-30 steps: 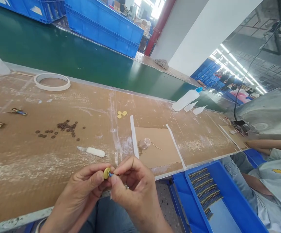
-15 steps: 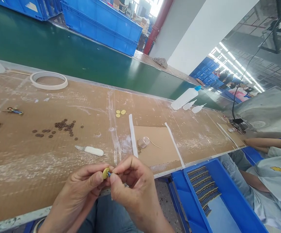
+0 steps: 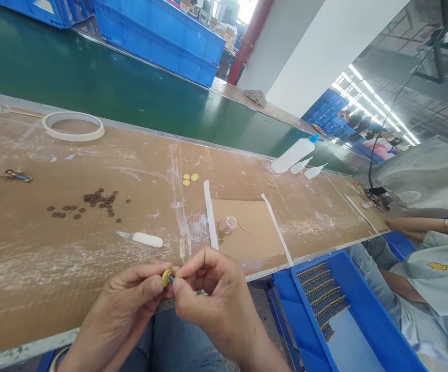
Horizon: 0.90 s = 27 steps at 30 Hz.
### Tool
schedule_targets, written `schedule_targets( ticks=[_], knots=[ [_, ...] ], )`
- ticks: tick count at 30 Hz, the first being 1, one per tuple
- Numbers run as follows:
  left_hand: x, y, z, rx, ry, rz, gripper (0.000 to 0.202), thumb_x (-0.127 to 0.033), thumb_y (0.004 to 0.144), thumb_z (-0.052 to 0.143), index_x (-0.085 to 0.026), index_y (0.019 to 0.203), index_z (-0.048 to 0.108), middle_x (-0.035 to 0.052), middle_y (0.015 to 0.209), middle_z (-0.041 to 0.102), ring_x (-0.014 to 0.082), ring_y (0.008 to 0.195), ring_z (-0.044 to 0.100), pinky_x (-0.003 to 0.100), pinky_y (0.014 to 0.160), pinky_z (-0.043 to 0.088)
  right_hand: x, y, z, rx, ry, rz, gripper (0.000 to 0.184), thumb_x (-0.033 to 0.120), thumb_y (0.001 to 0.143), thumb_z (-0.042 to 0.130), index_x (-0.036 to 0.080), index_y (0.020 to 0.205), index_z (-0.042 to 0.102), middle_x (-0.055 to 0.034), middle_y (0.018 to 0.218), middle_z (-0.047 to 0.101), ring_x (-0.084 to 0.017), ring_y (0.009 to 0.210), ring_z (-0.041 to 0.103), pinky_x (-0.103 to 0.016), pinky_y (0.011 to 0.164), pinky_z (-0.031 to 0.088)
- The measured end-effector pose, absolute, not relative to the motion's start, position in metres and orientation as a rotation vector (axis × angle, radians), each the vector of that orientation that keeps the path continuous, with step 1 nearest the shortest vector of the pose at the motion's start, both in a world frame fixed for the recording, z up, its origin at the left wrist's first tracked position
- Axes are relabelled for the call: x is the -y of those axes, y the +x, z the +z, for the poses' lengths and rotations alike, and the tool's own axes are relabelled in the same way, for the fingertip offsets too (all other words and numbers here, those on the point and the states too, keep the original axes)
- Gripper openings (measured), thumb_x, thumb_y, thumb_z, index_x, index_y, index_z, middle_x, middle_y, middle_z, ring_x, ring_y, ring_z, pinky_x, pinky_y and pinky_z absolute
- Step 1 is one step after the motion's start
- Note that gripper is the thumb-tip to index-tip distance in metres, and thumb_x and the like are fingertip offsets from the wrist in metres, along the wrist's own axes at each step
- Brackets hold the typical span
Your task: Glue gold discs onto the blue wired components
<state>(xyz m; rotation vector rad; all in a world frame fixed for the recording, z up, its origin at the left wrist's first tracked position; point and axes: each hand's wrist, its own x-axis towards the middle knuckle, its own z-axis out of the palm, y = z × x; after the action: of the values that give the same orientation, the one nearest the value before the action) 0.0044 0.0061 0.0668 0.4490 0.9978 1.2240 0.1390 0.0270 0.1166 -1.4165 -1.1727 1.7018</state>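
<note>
Close to the table's front edge, my left hand (image 3: 128,297) pinches a round yellow disc (image 3: 166,277) between thumb and fingers. My right hand (image 3: 218,297) is closed on a small blue figurine (image 3: 171,279), whose end meets the face of the disc; the fingers hide most of it. Just beyond my hands lies a knife (image 3: 147,239) with a white handle. A few yellow discs (image 3: 186,177) rest farther back, and many small brown discs (image 3: 98,198) are scattered to the left. Painted figurines (image 3: 17,175) lie at the far left.
A clear cup (image 3: 227,225) lies tipped on a taped cardboard sheet (image 3: 247,248). White bottles (image 3: 294,155) and a tape roll (image 3: 73,138) are at the back. A blue bin (image 3: 367,305) holding rows of small pieces stands at right, beside a seated person (image 3: 433,279).
Both hands keep the disc and figurine together, with only slight finger movement. The whole view has shifted slightly.
</note>
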Motion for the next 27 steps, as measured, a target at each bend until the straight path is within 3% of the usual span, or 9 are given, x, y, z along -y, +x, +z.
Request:
schedule_targets(
  ticks=[6,14,19,24,27],
  knots=[
    [-0.0070,0.0058,0.0693,-0.988,0.476,1.240,0.030,-0.045,0.056,0.097,-0.024,0.069,0.080,0.0067,0.070,0.066,0.0168,0.069,0.061,0.019,0.062,0.057,-0.0273,0.1390,0.1177,1.181,-1.440,1.685,0.031,0.044,0.061,0.067,0.018,0.072,0.055,-0.0008,0.065,0.061,-0.010,0.059,0.051,-0.025,0.057,0.039],
    [-0.0058,0.0103,0.0689,-1.044,0.449,1.264,0.036,-0.044,0.048,0.100,-0.020,0.065,0.079,0.0106,0.077,0.068,0.0222,0.076,0.065,0.022,0.064,0.060,-0.0265,0.1405,0.1206,1.240,-1.437,1.641,0.029,0.044,0.064,0.067,0.017,0.072,0.057,-0.0014,0.068,0.063,-0.010,0.061,0.052,-0.025,0.060,0.040],
    [-0.0047,0.0082,0.0632,-0.992,0.514,1.250,0.027,-0.042,0.058,0.097,-0.024,0.072,0.081,0.0106,0.084,0.071,0.0241,0.083,0.067,0.023,0.067,0.060,-0.0267,0.1444,0.1184,1.254,-1.430,1.646,0.024,0.038,0.064,0.068,0.017,0.071,0.058,0.0005,0.065,0.061,-0.010,0.060,0.051,-0.024,0.058,0.040],
    [-0.0043,0.0078,0.0629,-1.052,0.525,1.283,0.031,-0.042,0.052,0.098,-0.020,0.064,0.079,0.0147,0.084,0.070,0.0303,0.085,0.069,0.026,0.064,0.061,-0.0263,0.1469,0.1162,1.274,-1.456,1.636,0.025,0.040,0.064,0.067,0.017,0.072,0.060,-0.0010,0.068,0.063,-0.011,0.062,0.053,-0.025,0.060,0.042],
    [-0.0037,0.0085,0.0626,-1.045,0.567,1.279,0.028,-0.042,0.055,0.097,-0.022,0.065,0.079,0.0122,0.083,0.071,0.0303,0.088,0.069,0.026,0.065,0.062,-0.0260,0.1468,0.1154,1.286,-1.467,1.615,0.025,0.040,0.064,0.066,0.017,0.072,0.061,-0.0014,0.068,0.064,-0.012,0.063,0.055,-0.026,0.061,0.043]
  ],
)
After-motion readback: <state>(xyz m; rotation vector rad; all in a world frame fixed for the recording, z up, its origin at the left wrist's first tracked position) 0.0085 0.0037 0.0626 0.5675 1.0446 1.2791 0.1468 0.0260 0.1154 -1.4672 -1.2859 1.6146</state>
